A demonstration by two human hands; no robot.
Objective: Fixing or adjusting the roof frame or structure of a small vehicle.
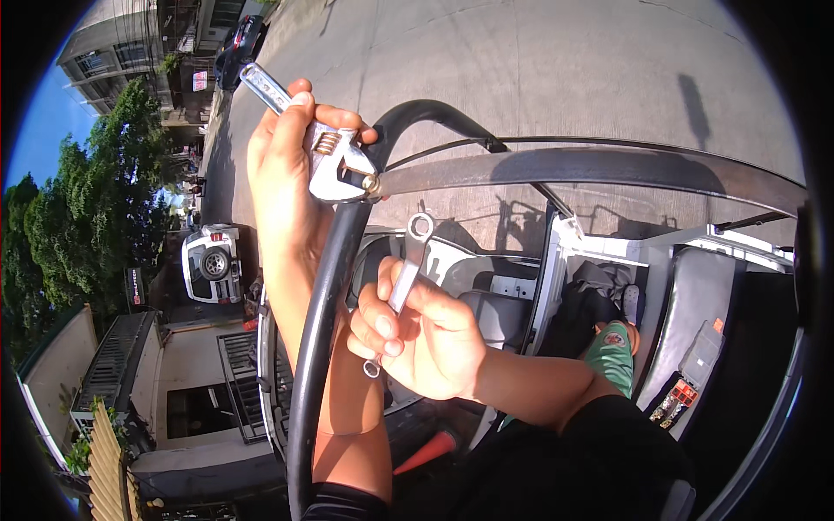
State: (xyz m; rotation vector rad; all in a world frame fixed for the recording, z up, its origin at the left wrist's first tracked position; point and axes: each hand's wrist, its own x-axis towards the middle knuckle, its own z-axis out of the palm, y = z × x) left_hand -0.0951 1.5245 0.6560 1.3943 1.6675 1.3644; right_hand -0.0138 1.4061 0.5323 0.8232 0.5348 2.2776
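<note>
My left hand [282, 165] grips an adjustable wrench [339, 176], its handle tilted toward the upper left and its jaws around a small bolt [371, 184] where a black tubular bar [314, 339] meets a flat metal bar [452, 173]. My right hand [417, 339], just below that joint, has its fingers around a silver spanner [411, 260] held nearly upright, one ring end showing above the fingers and another below them.
A padded seat [691, 286] at the right bears a tool case [699, 352]. An orange cone [426, 447] lies low in the middle. A grey road [582, 69], a parked white vehicle [201, 269], a dark car [234, 52], trees and buildings surround the frame.
</note>
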